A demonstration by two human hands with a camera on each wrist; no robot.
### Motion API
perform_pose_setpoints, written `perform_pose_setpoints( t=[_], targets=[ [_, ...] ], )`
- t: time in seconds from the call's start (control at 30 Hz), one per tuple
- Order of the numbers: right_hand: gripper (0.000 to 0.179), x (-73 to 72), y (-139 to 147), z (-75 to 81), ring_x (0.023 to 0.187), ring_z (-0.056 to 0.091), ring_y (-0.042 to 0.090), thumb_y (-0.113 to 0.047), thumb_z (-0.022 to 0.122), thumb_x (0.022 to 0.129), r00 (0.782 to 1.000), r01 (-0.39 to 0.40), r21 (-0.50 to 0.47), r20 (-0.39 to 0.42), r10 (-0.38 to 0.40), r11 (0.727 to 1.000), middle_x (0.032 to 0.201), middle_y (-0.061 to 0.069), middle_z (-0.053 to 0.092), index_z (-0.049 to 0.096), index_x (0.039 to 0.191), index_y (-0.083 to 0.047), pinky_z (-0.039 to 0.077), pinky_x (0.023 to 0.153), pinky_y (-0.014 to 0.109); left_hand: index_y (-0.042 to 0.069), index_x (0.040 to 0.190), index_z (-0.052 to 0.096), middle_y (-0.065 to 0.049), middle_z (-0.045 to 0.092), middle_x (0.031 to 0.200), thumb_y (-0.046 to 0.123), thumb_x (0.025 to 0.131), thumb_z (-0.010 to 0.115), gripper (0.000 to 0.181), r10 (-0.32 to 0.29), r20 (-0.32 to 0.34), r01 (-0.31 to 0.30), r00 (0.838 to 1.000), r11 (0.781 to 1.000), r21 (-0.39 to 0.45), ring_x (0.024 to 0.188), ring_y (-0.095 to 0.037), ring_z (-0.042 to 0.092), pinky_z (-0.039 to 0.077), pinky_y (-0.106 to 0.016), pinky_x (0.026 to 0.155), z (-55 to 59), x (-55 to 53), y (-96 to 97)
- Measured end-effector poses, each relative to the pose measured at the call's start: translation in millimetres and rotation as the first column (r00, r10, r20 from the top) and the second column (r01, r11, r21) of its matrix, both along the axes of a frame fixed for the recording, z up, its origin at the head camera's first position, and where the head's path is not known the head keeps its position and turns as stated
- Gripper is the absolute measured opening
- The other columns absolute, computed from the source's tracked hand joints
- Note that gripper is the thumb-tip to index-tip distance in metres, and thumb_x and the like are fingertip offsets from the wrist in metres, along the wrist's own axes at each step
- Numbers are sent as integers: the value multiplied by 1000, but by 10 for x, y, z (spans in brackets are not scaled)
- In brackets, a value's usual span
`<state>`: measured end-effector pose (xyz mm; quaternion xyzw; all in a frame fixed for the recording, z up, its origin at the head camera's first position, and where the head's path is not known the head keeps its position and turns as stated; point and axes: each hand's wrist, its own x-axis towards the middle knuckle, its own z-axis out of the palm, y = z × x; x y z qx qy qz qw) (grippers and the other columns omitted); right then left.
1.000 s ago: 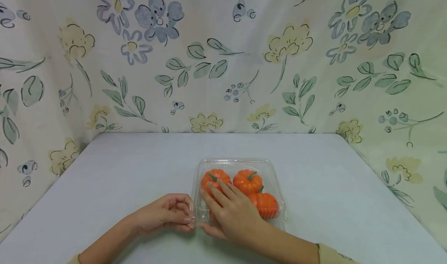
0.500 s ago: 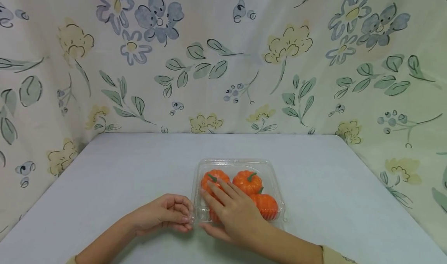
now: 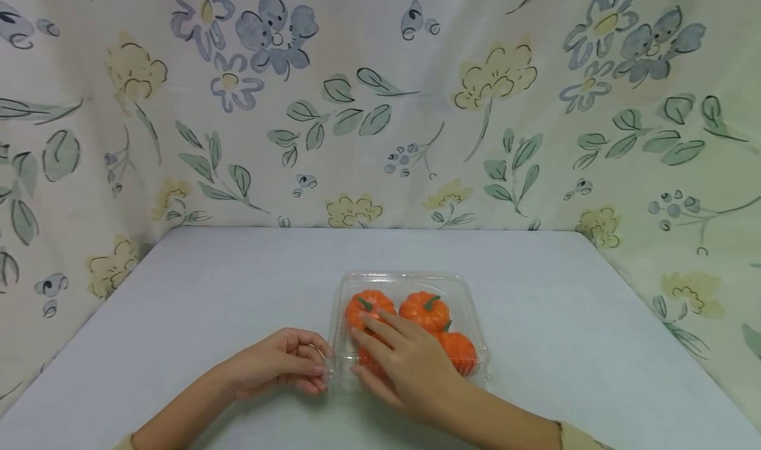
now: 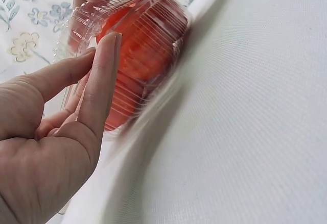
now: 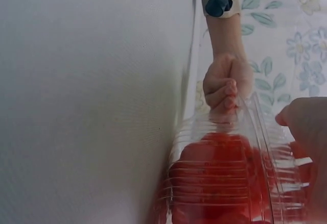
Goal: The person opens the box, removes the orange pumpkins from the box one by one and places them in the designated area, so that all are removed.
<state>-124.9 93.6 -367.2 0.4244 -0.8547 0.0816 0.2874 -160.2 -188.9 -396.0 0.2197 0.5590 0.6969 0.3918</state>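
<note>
A clear plastic clamshell container, its lid down, holds several small orange toy pumpkins with green stems. At its near left corner my left hand pinches the rim between thumb and fingers. My right hand lies across the lid, fingers stretched out over the left pumpkins and partly hiding them. Its thumb reaches along the container's front edge. In the left wrist view, the container's ribbed side shows just beyond the left thumb and index finger. The right wrist view shows the left hand at the far end of the rim.
The container stands on a white-covered table, nearer its front edge than its back. A flowered cloth hangs behind the table and along both sides.
My right hand has shifted slightly to the right, and its thumb has come up against the container's front edge. The left hand keeps its place at the corner.
</note>
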Motion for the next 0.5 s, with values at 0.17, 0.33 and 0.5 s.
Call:
perform_pose_setpoints(
  t=[0.17,0.33,0.5],
  targets=[
    [40,18,44,10,118,71,26,-39,75,97,1000,-12,-42,15,13,999,129,4,74,76,128,-14,60,100,41,4,119,65,-2,78,98,3,103,63,15,45,-16,-45,999,999,-25,91,-13,77,64,-27,84,18,0,6],
    [35,13,129,18,112,73,24,-38,77,96,999,-38,-119,16,40,992,125,2,76,79,121,-14,62,95,41,-10,131,59,-4,78,100,5,104,64,31,160,-55,-164,986,983,-80,89,-13,76,64,-28,84,75,11,14],
    [26,-10,253,29,109,73,21,-34,74,98,999,-40,-160,8,42,986,121,0,77,80,115,-15,62,93,39,-19,142,49,-7,77,104,7,105,62,47,248,-87,-258,965,958,-122,93,-15,76,64,-29,86,146,32,32]
  ],
)
